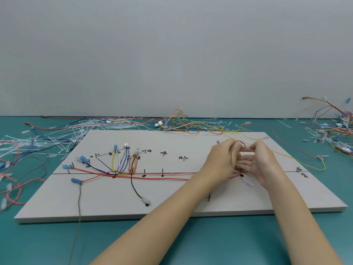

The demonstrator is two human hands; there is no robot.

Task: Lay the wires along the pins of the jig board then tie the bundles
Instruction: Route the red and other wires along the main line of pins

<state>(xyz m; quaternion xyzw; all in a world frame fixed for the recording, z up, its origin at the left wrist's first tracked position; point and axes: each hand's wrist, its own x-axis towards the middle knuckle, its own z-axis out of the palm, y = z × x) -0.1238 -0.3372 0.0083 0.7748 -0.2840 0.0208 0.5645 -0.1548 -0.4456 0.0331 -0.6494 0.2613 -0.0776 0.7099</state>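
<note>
Matt grey jig board (172,197) on a smooth teal table (38,245); glossy plastic-coated wires (162,174), translucent plastic cable ties (76,131).

A single head-worn wide-angle view looks forward and down across the counter (172,241) toward a plain grey wall (172,54). The jig board (118,203) lies close below, filling the lower middle; both forearms enter from the bottom edge.

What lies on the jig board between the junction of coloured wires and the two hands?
In the head view, red wires run along two upright pins toward the left hand and right hand.
</note>
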